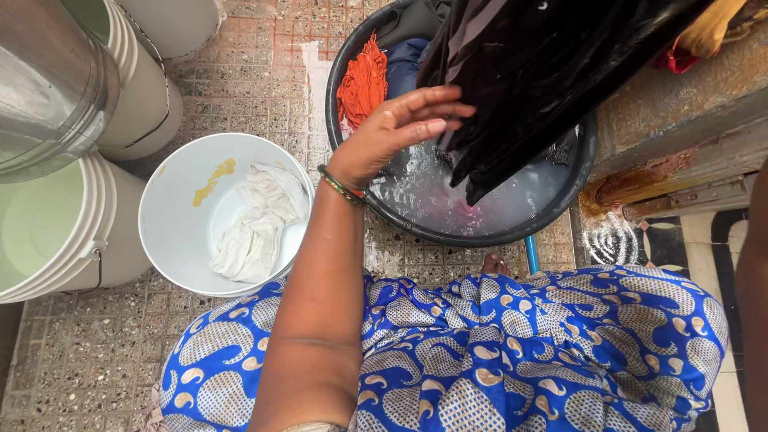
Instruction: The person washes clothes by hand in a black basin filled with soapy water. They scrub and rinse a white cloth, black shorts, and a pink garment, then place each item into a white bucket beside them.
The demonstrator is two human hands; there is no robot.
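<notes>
My left hand (392, 132), a green bangle on its wrist, reaches over a black basin (480, 238) of soapy water. Its fingers are spread and flat against a wet black garment (544, 72) that hangs from the top right, its lower end dipping into the water. The hand grips nothing. An orange cloth (364, 80) and a dark blue cloth (404, 64) lie against the basin's far left wall. My right hand is out of view; only a dark strip of arm shows at the right edge.
A white tub (172, 216) holding a wrung white cloth (256, 220) stands left of the basin. Two white buckets (48, 232) (148, 88) and a metal vessel (40, 72) crowd the left. A stone step (680, 120) runs along the right. My blue patterned dress (520, 352) fills the foreground.
</notes>
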